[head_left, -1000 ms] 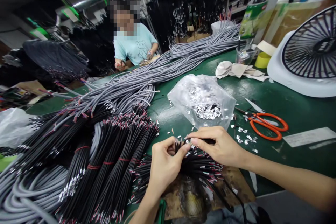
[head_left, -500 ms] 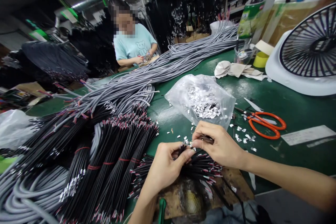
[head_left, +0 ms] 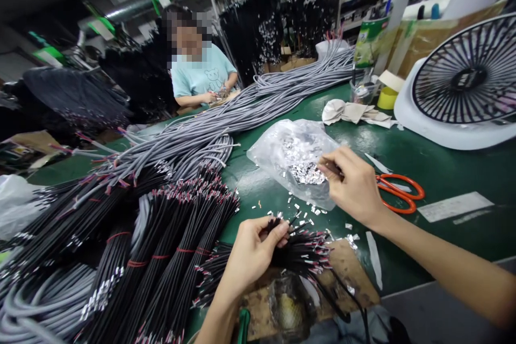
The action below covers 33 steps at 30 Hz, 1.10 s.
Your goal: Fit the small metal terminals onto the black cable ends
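My left hand [head_left: 252,252] is closed around the ends of thin black cables [head_left: 272,223], just above a loose bundle of black wires [head_left: 304,252] with pink and white tips. My right hand [head_left: 357,185] reaches over the right side of a clear plastic bag [head_left: 266,145]. Its fingers pinch a dark slim tool [head_left: 334,167], mostly covered by the hand, so its kind is unclear. Small silver metal pieces [head_left: 308,173] fill the bag, close to my right fingertips. More pieces [head_left: 300,215] lie scattered on the green table between both hands.
Orange-handled scissors [head_left: 403,193] lie beyond my right wrist. Black wire bundles [head_left: 189,258] tied with red bands are stacked at left, with long grey cables [head_left: 258,97] behind. A white fan [head_left: 419,113] stands at right. Across the table sits a person in a light blue shirt [head_left: 201,78].
My right hand has left the cable ends beside my left hand and moved up and right to the bag. My left hand still holds the cables. The view has shifted slightly.
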### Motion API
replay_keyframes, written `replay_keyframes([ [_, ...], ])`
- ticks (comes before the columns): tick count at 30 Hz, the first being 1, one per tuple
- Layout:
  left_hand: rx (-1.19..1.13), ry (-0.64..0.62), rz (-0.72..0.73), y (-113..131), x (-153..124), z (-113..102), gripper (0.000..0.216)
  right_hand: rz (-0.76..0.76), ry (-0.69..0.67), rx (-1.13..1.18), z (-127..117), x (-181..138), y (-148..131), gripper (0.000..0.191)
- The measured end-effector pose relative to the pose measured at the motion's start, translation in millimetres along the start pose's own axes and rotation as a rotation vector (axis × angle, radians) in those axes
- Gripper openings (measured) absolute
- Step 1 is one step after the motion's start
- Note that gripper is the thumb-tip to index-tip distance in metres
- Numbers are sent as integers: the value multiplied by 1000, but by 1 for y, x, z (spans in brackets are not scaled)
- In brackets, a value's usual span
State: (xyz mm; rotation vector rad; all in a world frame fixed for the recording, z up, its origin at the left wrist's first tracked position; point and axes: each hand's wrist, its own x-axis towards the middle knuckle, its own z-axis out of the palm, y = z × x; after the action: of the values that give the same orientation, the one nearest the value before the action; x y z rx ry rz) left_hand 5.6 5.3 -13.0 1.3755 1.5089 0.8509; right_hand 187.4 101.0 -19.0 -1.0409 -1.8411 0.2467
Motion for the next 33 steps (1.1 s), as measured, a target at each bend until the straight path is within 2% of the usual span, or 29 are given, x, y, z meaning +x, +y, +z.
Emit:
replay_keyframes([
  [3,22,59,36,0,1,0,22,-26,-247,117,6,-3,3,27],
  [6,-48,99,16,1,2,1,22,-10,-450,295,12,-9,-5,22],
  [9,-154,160,-16,0,2,2,25,50,-505,390,12,-10,-13,31],
  [16,-264,281,-48,3,-2,2,22,71,-677,539,11,-12,-18,25],
  [29,-252,333,-39,3,-1,6,28,8,-602,454,13,-19,-25,22],
  [33,-230,233,-13,1,-2,2,20,-8,-593,408,13,-22,-23,22],
])
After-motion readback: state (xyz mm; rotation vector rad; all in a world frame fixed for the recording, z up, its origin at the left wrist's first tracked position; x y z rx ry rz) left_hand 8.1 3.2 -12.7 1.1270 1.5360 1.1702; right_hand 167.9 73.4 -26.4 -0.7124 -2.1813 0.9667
